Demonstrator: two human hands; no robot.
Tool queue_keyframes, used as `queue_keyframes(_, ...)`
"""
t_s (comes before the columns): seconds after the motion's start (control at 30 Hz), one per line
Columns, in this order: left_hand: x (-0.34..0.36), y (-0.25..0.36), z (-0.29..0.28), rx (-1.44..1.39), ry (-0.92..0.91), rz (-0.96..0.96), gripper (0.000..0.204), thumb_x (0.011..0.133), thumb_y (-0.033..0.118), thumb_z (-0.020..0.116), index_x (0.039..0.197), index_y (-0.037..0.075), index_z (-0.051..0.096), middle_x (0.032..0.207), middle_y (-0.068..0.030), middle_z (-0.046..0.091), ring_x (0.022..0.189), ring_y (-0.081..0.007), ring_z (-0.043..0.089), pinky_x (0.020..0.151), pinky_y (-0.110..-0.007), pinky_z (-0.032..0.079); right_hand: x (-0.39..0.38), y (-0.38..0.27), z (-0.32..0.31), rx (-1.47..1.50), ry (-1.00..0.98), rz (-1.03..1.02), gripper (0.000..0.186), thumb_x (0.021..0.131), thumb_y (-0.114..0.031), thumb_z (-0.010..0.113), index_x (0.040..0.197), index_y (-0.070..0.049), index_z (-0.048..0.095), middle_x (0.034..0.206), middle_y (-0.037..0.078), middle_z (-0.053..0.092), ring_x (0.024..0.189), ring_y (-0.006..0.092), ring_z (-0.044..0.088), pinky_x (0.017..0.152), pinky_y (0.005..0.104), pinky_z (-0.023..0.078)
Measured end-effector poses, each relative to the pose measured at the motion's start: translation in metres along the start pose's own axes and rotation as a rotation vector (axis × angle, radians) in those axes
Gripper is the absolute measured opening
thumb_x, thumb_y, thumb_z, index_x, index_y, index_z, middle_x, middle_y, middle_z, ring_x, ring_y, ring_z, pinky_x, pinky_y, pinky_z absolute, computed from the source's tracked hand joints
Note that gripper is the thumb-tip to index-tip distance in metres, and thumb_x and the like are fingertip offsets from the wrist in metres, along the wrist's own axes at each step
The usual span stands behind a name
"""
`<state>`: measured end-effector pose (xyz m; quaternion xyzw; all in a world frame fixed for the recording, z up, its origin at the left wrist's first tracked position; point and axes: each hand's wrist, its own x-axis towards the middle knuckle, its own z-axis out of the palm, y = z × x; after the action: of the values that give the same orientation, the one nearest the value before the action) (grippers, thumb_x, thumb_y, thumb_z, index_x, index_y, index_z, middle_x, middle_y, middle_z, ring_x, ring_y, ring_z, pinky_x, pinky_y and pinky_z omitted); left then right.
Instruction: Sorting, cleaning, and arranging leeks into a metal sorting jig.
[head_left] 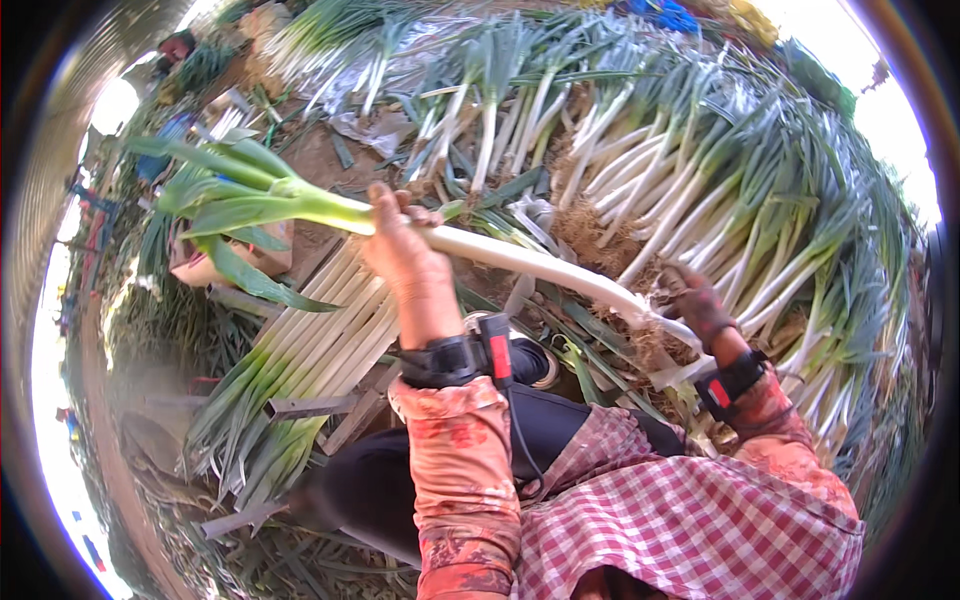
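Above the ground's (328, 165) middle, head view: one leek (530, 266) held aslant.
Left hand (406, 252) grasps its upper shank, leaves leftward; right hand (700, 308) curls by the root end, whether gripping I cannot tell. Heaped leeks (800, 225) line the ground's far right edge. Good work likely wants a firm, unbruising left hold, right fingers only at the roots.

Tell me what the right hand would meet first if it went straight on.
The right hand would probably meet the white stalks in the pile of leeks first, though the depth between them is unclear.
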<state>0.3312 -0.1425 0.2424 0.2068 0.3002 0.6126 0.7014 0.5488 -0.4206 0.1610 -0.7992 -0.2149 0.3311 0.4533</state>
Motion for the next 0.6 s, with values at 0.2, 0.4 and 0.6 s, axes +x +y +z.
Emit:
queue_keyframes(0.2,-0.002,0.005,0.01,-0.008,0.036,0.082,0.026,0.087,0.025,0.062,0.094,0.005,0.048,0.07,-0.0053,0.054,0.047,-0.012,0.047,0.041,-0.027,0.042,-0.056,-0.092,0.05,-0.639,-0.054,-0.682,0.052,0.076,-0.02,0.069,0.122,-0.006,0.049,0.105,0.02,0.06,0.093,0.0339,0.061,0.076,0.0387,0.048)
queue_keyframes(0.4,0.028,0.091,-0.011,-0.116,-0.154,0.151,0.036,0.085,0.039,0.061,0.102,0.01,0.047,0.08,-0.0045,0.054,0.066,-0.0169,0.051,0.063,-0.035,0.045,-0.046,-0.116,0.061,-0.451,-0.311,-0.365,0.028,0.082,-0.012,0.061,0.109,-0.006,0.057,0.082,0.005,0.06,0.075,0.0096,0.052,0.07,0.0284,0.045)
queue_keyframes(0.6,0.047,0.234,-0.024,-0.071,-0.228,0.373,0.048,0.083,0.045,0.062,0.108,0.009,0.044,0.095,-0.0106,0.05,0.079,-0.0285,0.055,0.073,-0.043,0.048,-0.034,-0.161,0.088,-0.573,-0.232,-0.861,0.037,0.08,-0.016,0.066,0.113,-0.006,0.054,0.081,0.019,0.062,0.075,0.0321,0.063,0.065,0.039,0.049)
